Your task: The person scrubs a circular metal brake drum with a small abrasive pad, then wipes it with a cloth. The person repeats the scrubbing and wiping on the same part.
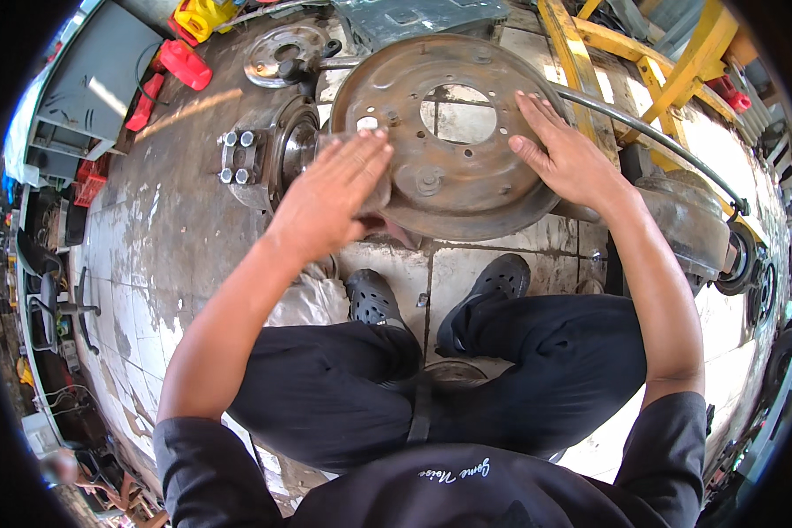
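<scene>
Brake backing plate (458, 174), rusty and round with a wide central hole, sat at twelve o'clock from the person. A smaller round plate (266, 63) lay at ten o'clock from it. The right hand (570, 154) rested on the backing plate's three o'clock side, fingers extended, thumb spread apart. The left hand (333, 195), slightly blurred, was at eight o'clock, fingers straight and close together over a brownish cloth (399, 234). Shiny bolt heads (247, 139) showed at nine o'clock.
</scene>
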The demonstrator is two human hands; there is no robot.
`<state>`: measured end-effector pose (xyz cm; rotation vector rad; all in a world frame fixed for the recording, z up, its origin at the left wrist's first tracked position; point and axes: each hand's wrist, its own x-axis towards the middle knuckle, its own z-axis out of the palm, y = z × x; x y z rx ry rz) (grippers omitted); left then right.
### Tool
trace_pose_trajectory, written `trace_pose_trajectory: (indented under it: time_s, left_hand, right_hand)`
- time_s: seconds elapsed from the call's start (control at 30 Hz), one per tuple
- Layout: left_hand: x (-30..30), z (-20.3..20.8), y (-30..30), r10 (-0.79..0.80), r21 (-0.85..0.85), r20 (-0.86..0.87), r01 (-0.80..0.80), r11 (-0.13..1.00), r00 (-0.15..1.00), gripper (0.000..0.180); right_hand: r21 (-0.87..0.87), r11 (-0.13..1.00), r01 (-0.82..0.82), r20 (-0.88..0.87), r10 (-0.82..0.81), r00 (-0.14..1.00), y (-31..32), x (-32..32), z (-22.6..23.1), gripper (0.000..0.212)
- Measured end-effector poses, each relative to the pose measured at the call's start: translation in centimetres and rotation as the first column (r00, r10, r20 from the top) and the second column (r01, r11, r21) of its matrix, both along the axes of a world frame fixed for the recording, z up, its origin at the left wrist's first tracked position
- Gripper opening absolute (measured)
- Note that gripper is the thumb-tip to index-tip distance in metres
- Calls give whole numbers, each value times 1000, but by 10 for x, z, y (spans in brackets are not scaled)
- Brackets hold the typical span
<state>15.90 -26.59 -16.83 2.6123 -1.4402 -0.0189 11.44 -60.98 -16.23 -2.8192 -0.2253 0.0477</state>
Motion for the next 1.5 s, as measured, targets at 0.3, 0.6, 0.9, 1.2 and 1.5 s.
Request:
trace_pose_trajectory:
  time_s: [0.3,0.6,0.9,1.2,1.5]
  left_hand:
    - [14,-5,2,119,-7,89,-119,993,989,87]
    - [10,-6,0,82,-16,40,-81,997,996,89]
    - [1,6,21,264,31,-74,-263,964,962,96]
    - [26,13,-11,252,207,141,-277,938,957,91]
    - [17,24,-12,165,248,-22,-154,956,986,105]
  right_hand:
    - [-23,1000,10,-7,-10,1000,5,0,3,75]
    - [-36,999,15,-4,-15,1000,6,1,3,74]
    - [-6,1000,15,-10,-15,1000,5,0,4,74]
    - [-71,997,22,8,-21,1000,11,2,0,76]
    - [-106,993,47,7,-47,999,14,0,1,77]
